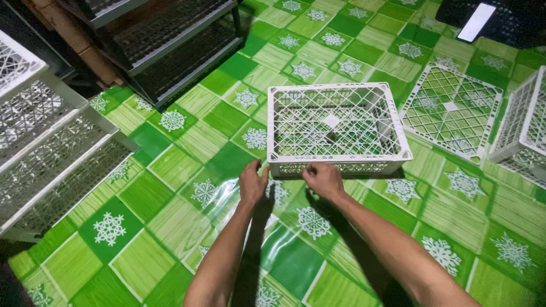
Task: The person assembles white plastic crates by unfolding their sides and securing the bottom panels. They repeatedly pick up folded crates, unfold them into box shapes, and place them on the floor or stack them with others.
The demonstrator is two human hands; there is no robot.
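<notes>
A white plastic lattice crate [398, 138] sits upright on the green patterned floor mat, open side up and empty. My left hand [252, 183] rests at the crate's near left corner, fingers touching the low wall. My right hand [322, 178] lies against the near wall a little to the right, fingertips on the rim. Neither hand visibly closes around the crate. Both forearms reach in from the bottom of the view.
A flat white lattice panel [452, 110] lies right of the crate. Another white crate [524, 128] stands at the right edge. Stacked white lattice crates [42, 142] fill the left side. A dark metal rack [165, 40] stands at the back left.
</notes>
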